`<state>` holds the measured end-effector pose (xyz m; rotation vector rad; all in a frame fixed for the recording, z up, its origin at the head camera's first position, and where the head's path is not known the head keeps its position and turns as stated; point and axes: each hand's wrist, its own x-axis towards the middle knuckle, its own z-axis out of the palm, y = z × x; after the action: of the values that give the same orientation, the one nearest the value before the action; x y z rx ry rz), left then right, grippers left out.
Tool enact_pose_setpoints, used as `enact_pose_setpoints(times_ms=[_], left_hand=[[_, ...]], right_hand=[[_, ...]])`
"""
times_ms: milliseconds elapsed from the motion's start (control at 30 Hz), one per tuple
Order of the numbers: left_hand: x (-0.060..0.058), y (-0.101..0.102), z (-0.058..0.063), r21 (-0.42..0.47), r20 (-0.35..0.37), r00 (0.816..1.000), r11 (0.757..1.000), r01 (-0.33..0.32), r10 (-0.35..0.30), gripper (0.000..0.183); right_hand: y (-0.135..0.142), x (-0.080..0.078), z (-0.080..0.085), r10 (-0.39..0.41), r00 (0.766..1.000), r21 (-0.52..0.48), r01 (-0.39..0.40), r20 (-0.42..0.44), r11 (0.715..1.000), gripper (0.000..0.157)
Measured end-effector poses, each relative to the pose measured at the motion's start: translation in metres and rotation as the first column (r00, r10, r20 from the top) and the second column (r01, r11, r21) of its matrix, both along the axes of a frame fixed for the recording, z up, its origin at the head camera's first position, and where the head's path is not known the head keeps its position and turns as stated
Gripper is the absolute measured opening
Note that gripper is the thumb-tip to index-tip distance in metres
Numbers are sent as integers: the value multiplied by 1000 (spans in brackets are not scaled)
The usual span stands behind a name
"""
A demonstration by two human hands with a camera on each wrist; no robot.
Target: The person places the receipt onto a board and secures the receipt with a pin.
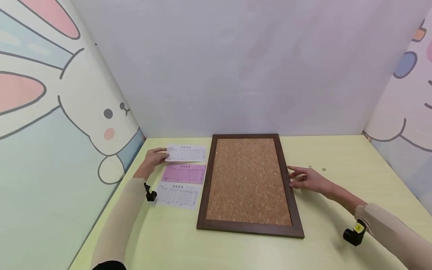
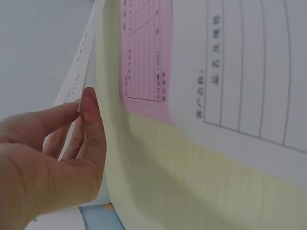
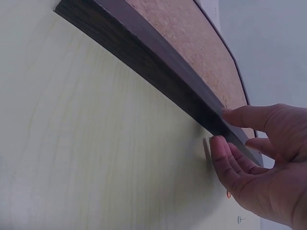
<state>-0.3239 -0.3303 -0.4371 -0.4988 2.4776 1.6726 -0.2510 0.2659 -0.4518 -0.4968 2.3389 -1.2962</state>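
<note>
My left hand point(image 1: 154, 158) pinches the left end of a white printed form point(image 1: 186, 153) between thumb and fingers. In the left wrist view that form point(image 2: 76, 76) stands tilted, raised off the table. Nearer me, a pink form point(image 1: 183, 174) and a second white form point(image 1: 177, 195) lie flat, one below the other. To their right lies a cork board point(image 1: 248, 180) in a dark brown frame. My right hand point(image 1: 310, 180) is at its right edge; in the right wrist view one finger reaches the frame's top point(image 3: 163, 72) while other fingertips sit by its side.
Two tiny metallic pieces, perhaps thumbtacks point(image 1: 324, 169), lie on the pale yellow table point(image 1: 162, 240) right of the board. A pale wall point(image 1: 249, 67) rises behind, with walls of cartoon drawings on the left point(image 1: 67, 161) and right.
</note>
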Motion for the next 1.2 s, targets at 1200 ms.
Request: enact_pose_setpoints(times_ms=[1200], left_hand=[[-2, 76, 21, 263, -51, 995, 960, 93, -82, 53]], right_hand=[[-131, -56, 35, -93, 993, -312, 111, 71, 944, 64]])
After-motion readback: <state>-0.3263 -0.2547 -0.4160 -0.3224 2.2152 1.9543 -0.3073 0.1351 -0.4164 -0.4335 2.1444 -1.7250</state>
